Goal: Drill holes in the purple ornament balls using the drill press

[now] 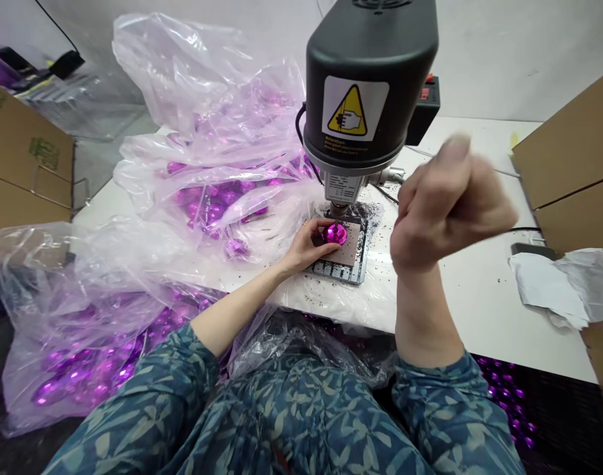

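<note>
The fingers and thumb of my left hand [311, 243] close around a shiny purple round piece [335, 233]. This piece rests on a flat greyish-brown board [349, 247], directly under the drill press [371, 86]. Below the board is the grey slotted base plate [335, 272], with dark specks scattered over it. My right hand [444, 204] is raised to the right of the press, near its metal side hub [393, 175]. It is curled into a fist, slightly blurred, and whatever it may grip is hidden behind the fingers.
A clear plastic bag [207, 158] of purple shiny pieces lies left on the white table [460, 297]; another bag [78, 356] hangs at its front edge. Cardboard boxes stand left [29, 158] and right [573, 165]. Crumpled white paper [549, 284] lies at the right. More purple pieces [509, 396] are below.
</note>
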A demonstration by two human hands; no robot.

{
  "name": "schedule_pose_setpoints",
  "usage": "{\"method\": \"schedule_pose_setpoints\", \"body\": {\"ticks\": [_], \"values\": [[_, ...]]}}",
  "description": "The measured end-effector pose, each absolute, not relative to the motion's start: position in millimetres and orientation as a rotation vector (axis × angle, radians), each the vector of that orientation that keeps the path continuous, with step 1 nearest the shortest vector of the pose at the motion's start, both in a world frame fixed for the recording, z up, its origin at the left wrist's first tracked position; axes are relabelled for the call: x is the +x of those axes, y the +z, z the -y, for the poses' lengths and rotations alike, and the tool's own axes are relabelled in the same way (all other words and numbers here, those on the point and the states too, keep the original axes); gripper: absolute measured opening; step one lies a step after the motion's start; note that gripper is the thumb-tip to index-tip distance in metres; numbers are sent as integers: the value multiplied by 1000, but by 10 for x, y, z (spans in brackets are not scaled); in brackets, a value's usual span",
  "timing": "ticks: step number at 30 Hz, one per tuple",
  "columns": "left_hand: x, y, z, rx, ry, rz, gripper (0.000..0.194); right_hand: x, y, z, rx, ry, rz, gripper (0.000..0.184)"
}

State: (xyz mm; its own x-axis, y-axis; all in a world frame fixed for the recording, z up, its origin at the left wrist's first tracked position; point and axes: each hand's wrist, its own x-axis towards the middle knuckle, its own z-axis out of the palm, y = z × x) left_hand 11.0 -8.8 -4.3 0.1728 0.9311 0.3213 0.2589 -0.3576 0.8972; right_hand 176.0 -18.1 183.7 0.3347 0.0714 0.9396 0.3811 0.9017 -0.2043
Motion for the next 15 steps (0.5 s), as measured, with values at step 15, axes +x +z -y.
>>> {"method": "schedule_pose_setpoints", "body": {"ticks": [15], "values": [[-99, -159, 1851, 2490, 488, -616, 36, 1679, 2204, 102, -517, 51, 1157, 58]]}}
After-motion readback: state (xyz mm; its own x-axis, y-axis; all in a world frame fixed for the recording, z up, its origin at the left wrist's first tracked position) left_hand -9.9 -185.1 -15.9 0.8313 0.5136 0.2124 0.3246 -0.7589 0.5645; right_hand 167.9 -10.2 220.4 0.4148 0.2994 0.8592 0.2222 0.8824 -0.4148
